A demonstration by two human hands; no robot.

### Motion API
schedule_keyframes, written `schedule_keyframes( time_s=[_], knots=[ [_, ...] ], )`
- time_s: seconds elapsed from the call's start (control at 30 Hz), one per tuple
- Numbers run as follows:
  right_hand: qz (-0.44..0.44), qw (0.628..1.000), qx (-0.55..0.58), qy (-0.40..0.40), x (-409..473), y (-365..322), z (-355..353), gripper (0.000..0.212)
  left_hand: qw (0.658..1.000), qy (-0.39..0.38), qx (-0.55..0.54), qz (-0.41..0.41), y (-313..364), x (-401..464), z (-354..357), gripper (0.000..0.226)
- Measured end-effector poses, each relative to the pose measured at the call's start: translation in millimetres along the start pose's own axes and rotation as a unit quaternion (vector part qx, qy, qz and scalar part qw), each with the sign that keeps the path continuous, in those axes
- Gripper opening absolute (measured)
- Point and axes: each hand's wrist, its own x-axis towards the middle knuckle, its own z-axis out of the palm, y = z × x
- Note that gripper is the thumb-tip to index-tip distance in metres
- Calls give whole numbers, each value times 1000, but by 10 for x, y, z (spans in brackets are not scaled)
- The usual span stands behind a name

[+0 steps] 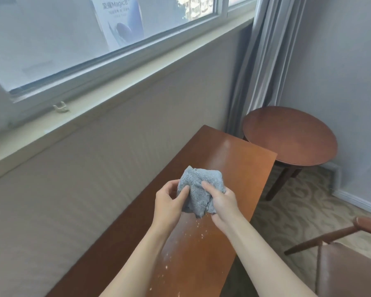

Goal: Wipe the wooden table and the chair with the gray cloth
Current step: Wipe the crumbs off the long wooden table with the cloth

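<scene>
Cloth [198, 187], soft and light, bunched above the crumb-strewn counter [234, 159]; fingers of left hand [169, 200] and right hand [222, 200] grip its near folds.

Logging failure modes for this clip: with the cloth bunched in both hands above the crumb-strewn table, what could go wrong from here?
1. The pale crumbs lie near the open right edge of the long rectangular wooden table; a sideways wipe could sweep them onto the patterned carpet.
2. The fluffy gray cloth is wadded between the left hand and right hand; wiped like this, it may touch little surface and leave streaks.
</scene>
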Motion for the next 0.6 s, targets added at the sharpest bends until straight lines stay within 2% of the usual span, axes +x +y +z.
schedule_keyframes(
  time_s=[0.13,0.23,0.33,0.5,0.6],
  knots=[
    [-58,997,-40,11,509,152,-120,10,999,-6,45,20,-302,371,218,11],
    [-84,994,-62,32,826,301,-130,9,997,-11,72,4,-583,595,357,14],
    [-111,987,-95,74,1145,407,-87,9,985,-26,169,-1,-927,839,394,23],
    [-230,940,-222,120,1732,496,-152,39,894,-84,440,-7,-1581,1207,145,52],
    [-293,880,-352,128,2117,558,-199,36,848,-114,518,3,-2003,1325,-59,58]
  ],
)
